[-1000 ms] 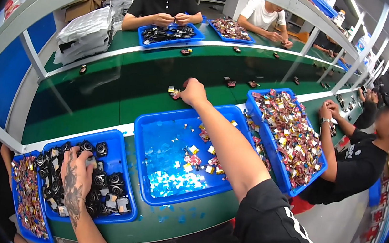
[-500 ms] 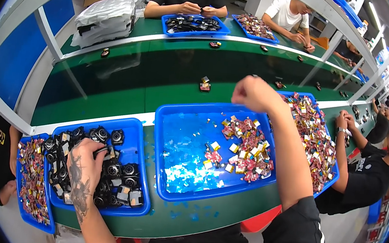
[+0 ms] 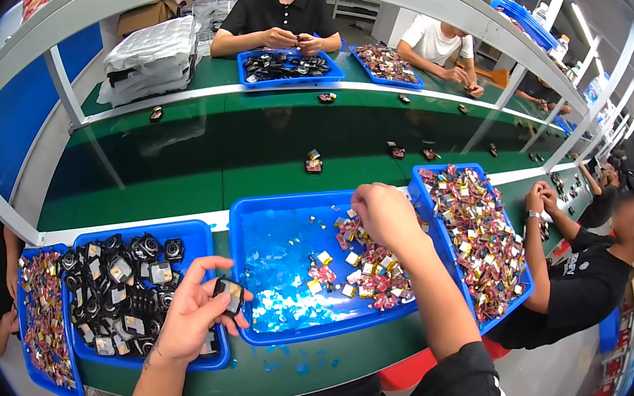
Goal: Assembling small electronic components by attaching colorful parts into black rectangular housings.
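Note:
My left hand (image 3: 190, 316) grips a small black watch-like case (image 3: 229, 296) between thumb and fingers, its open side with a pale silvery part facing me. It is above the gap between the tray of black cases (image 3: 149, 219) and the middle blue tray (image 3: 332, 339). My right hand (image 3: 384, 212) is closed over the far right part of the middle tray, fingertips bent down; what they hold, if anything, is hidden. Below it lies a heap of small red circuit boards with silver and yellow parts (image 3: 382, 280). Blue film scraps (image 3: 277, 272) cover the tray's left side.
Another blue tray piled with circuit boards (image 3: 476, 240) overlaps the middle tray's right edge; a narrower one (image 3: 45, 316) stands far left. Units (image 3: 314, 162) sit along the green conveyor belt (image 3: 260, 145). Co-workers sit opposite and at the right. A white metal frame (image 3: 64, 87) spans overhead.
My left hand has come out of the tray of black cases, moving right with one case in it. My right hand has moved from beyond the middle tray back over it. The view has shifted.

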Demonstrator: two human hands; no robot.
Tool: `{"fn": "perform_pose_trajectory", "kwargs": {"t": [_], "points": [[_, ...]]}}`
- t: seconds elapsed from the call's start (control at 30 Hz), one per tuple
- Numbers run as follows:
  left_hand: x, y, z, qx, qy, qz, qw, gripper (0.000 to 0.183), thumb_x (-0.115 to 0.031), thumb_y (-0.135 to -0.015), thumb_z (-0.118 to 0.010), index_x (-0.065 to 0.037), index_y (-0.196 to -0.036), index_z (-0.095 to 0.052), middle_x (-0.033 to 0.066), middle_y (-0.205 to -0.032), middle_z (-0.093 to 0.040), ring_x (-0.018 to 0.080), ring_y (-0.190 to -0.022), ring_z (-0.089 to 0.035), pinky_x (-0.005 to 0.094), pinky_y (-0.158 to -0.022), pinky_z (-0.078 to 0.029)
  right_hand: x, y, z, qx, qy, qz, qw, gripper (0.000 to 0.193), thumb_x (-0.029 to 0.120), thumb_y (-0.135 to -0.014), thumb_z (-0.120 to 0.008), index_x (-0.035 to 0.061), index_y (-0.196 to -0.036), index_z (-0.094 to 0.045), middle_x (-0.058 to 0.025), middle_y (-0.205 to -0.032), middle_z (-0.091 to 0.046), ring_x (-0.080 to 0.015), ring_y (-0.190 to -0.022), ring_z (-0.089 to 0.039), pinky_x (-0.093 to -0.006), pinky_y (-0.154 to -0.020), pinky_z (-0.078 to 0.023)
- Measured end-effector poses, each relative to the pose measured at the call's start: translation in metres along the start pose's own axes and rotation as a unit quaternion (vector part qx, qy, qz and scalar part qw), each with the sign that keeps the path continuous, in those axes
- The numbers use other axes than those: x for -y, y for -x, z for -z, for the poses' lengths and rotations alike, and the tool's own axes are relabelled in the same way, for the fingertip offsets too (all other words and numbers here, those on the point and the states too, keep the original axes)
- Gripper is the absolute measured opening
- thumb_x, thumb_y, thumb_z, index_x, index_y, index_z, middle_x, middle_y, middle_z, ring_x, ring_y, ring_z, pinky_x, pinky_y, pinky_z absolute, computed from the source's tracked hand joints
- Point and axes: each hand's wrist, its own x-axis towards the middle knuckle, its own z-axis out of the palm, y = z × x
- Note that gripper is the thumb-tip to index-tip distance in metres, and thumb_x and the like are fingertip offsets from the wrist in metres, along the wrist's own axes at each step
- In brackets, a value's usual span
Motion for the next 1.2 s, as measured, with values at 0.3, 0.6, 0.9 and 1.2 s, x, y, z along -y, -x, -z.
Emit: {"fn": "perform_pose_trajectory", "kwargs": {"t": [0.3, 0.6, 0.9, 1.2], "points": [[0.021, -0.001, -0.008, -0.056, -0.283, -0.161, 0.944, 0.039, -0.002, -0.069, -0.079, -0.003, -0.107, -0.071, 0.0088, -0.112, -0.052, 0.0113, -0.084, -0.057, 0.0222, -0.066, -0.049, 0.103, 0.07, -0.005, -0.097, -0.375, 0.174, 0.905, 0.005, 0.0, -0.082, -0.067, 0.0008, -0.087, -0.067, -0.0111, -0.084, -0.067, -0.0247, -0.077, -0.066, -0.0326, -0.066, -0.053], [0.026, 0.004, -0.018, -0.076, -0.341, -0.207, 0.914, 0.016, -0.004, -0.072, -0.079, -0.002, -0.087, -0.073, 0.0093, -0.102, -0.058, 0.0108, -0.073, -0.058, 0.0227, -0.062, -0.048, 0.129, 0.089, -0.027, -0.074, -0.515, 0.149, 0.841, 0.008, 0.001, -0.084, -0.069, 0.0002, -0.092, -0.069, -0.0095, -0.087, -0.068, -0.0171, -0.075, -0.065, -0.0261, -0.062, -0.051], [0.027, 0.007, -0.023, -0.073, -0.395, -0.267, 0.876, 0.012, -0.002, -0.073, -0.077, -0.004, -0.084, -0.073, 0.0122, -0.102, -0.059, 0.0189, -0.082, -0.063, 0.0281, -0.065, -0.051, 0.114, 0.091, -0.014, 0.159, -0.563, 0.012, 0.811, 0.011, 0.013, -0.09, -0.066, 0.0043, -0.095, -0.068, -0.0051, -0.085, -0.065, -0.0088, -0.073, -0.059, -0.0214, -0.059, -0.045], [0.027, 0.003, -0.018, -0.071, -0.565, -0.387, 0.726, 0.02, -0.002, -0.067, -0.08, -0.005, -0.084, -0.071, 0.0115, -0.095, -0.061, 0.0282, -0.083, -0.064, 0.0349, -0.069, -0.053, 0.098, 0.072, -0.038, 0.29, -0.678, 0.003, 0.675, 0.013, 0.013, -0.09, -0.066, 0.001, -0.094, -0.065, -0.0009, -0.086, -0.065, -0.0054, -0.079, -0.057, -0.0224, -0.069, -0.047]]}}
